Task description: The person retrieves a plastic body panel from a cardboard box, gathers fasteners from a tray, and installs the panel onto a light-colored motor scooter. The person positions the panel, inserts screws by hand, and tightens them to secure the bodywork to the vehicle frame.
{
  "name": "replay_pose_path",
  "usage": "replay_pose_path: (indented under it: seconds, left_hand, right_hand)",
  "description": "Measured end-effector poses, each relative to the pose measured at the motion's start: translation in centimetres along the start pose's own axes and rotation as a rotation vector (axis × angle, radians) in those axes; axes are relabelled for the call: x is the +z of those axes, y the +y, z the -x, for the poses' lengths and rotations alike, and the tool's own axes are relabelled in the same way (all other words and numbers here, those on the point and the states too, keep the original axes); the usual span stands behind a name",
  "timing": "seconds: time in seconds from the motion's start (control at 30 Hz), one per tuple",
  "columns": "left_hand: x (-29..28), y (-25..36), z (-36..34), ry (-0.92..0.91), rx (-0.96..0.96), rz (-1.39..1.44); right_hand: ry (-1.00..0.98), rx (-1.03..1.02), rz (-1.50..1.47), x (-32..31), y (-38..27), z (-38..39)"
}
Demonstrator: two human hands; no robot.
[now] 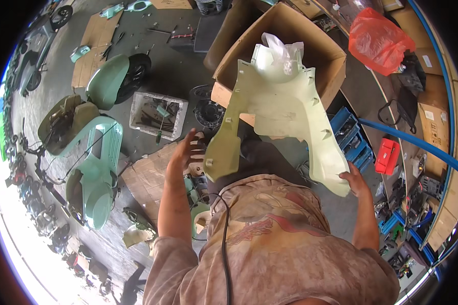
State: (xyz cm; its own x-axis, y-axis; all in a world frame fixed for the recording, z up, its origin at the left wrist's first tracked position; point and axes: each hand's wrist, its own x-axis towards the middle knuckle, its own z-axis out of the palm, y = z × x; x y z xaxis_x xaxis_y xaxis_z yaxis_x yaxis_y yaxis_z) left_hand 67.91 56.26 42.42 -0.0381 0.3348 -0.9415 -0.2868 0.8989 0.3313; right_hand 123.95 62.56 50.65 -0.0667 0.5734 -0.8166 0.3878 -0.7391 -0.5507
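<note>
A large pale yellow-green plastic scooter body panel [282, 104] is in front of me, its two long legs toward me and its far end over an open cardboard box [323, 40]. A crumpled clear plastic bag [285, 53] is on that far end. With my right hand [358, 182] I grip the tip of the right leg, thumb on its inner face. Beside the left leg, my left hand [189, 152] is open with fingers spread, slightly apart from the panel as far as I can see.
On the floor at left are a mint-green scooter body [99, 175], a mint fender with a wheel [109, 81] and a white foam box [180, 131] of parts. At right are blue drawers [346, 127], a red box [387, 155], a red plastic bag [379, 40] and a blue hose [412, 138].
</note>
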Motion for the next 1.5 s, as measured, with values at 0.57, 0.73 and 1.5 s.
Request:
replay_pose_path:
  seconds: [0.57,0.73,1.5]
  left_hand:
    - [1.7,-8.2,-5.0,0.135,0.451,-0.801]
    - [2.1,-10.5,-5.1,0.243,0.507,-0.899]
    - [1.0,-15.6,8.1,0.383,0.55,-1.07]
  right_hand:
    - [0.041,0.065,0.119,2.3,5.5,0.2]
    - [-0.065,0.341,0.396,3.1,13.1,-3.8]
    - [0.582,-1.139,0.767,12.5,-20.2,-30.1]
